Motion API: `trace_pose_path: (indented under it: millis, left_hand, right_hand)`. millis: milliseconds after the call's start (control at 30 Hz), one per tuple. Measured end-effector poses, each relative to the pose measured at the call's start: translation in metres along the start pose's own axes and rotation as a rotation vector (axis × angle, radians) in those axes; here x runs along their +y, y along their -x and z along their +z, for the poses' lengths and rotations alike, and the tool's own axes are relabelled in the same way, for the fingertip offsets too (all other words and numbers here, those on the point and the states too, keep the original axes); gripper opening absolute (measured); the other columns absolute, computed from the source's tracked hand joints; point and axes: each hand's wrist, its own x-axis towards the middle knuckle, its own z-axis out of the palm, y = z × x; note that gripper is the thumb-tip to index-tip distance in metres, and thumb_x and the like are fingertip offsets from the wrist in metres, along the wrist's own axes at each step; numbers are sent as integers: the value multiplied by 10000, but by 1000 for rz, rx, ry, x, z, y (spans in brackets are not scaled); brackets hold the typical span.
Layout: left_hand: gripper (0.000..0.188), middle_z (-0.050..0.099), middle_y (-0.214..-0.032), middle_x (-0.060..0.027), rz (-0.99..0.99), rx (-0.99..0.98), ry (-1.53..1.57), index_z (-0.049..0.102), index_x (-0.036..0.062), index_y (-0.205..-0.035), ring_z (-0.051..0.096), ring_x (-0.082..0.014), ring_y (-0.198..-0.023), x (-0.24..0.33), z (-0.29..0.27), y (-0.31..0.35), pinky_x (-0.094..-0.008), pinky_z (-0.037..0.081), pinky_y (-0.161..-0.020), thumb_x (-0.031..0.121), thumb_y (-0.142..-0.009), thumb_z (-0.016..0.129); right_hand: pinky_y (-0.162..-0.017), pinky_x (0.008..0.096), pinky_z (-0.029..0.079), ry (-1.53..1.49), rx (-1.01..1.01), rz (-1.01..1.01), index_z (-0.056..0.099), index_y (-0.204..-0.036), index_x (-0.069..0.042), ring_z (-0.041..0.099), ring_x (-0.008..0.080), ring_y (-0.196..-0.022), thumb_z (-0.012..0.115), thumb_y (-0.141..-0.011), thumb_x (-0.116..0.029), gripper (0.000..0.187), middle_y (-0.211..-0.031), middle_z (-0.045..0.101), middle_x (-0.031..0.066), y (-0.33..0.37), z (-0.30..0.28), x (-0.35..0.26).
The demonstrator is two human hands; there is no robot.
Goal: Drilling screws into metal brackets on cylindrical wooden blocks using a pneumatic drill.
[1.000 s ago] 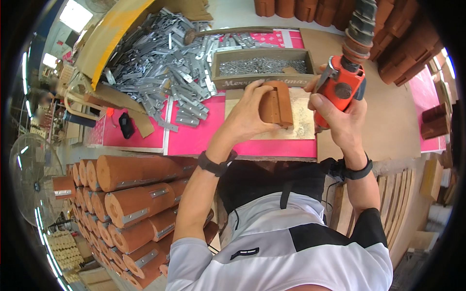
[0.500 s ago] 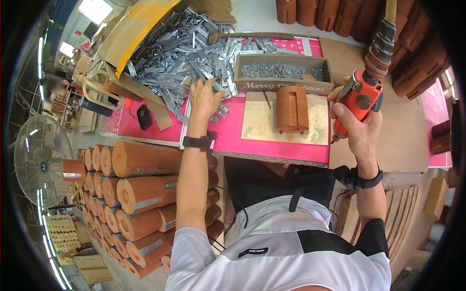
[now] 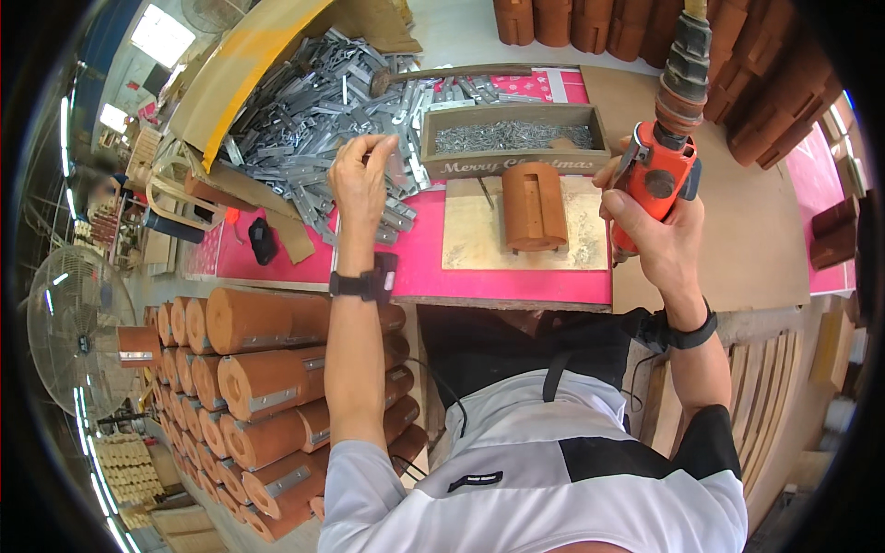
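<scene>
Above a heap of flat grey metal plates (image 3: 318,124), my left hand (image 3: 362,180) is raised with thumb and fingers pinched together. Whether a plate is between its fingertips is hard to make out against the heap. My right hand (image 3: 659,235) is wrapped round a red power screwdriver (image 3: 656,175), whose tip points down towards the table's near edge. Left of it, a brown slotted cylinder (image 3: 546,214) stands on a pale wooden board (image 3: 468,235). A thin dark rod (image 3: 485,191) lies beside the cylinder. Behind the board is a wooden box (image 3: 512,168) full of small screws.
Stacked brown cylinders (image 3: 267,313) with metal plates fill the lower left, near a fan (image 3: 78,341). More brown pieces (image 3: 636,32) line the back right. A cardboard sheet (image 3: 737,230) covers the right of the pink table (image 3: 516,284). A hammer (image 3: 461,71) lies behind the box.
My left hand has lifted off the plates and its spread fingers have closed into a pinch. The right hand keeps hold of the screwdriver. The whole view has shifted slightly.
</scene>
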Motion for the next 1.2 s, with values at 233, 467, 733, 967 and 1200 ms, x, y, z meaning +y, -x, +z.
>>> trace_pose_path:
  millis: [233, 467, 733, 967, 1200]
  left_hand:
    - [155, 610, -711, 21, -331, -470, 555, 666, 23, -901, 532, -43, -617, 90, 66, 59, -217, 428, -550, 178, -913, 664]
    - [189, 557, -898, -82, -16, -265, 252, 676, 0, -894, 604, -167, -775, 85, 92, 77, -310, 498, -708, 178, -848, 724]
    - [578, 507, -1341, -155, 409, -662, 17, 601, 27, -1148, 408, -361, -1290, 95, 44, 78, -452, 339, -1072, 295, -683, 816]
    - [612, 506, -1352, -129, 345, -641, 122, 592, 43, -1147, 392, -360, -1313, 89, 37, 95, -469, 334, -1081, 291, -647, 844]
    - [631, 524, -1330, -128, 421, -619, 105, 603, 59, -1135, 395, -355, -1316, 87, 38, 100, -489, 353, -1072, 297, -614, 868]
  right_hand:
    - [-732, 290, 516, 43, -92, -14, 486, -1244, 16, 608, 138, -794, 697, -827, -49, 472, -960, 648, 105, 2, 1, 3]
    - [-692, 234, 485, 31, -50, -51, 597, -1038, -9, 557, 71, -767, 741, -818, -101, 278, -914, 632, 8, 4, 1, 1]
    - [-754, 260, 493, -11, -64, -60, 579, -1068, -17, 571, 87, -810, 742, -819, -108, 311, -920, 631, 17, 3, 2, 3]
    - [-769, 265, 497, 46, -81, -78, 576, -1070, -20, 582, 93, -827, 753, -810, -120, 330, -920, 635, 21, 3, 4, 2]
    - [-765, 264, 498, 15, -66, -42, 590, -1057, -18, 582, 91, -818, 754, -806, -117, 316, -916, 635, 16, 0, 7, 2]
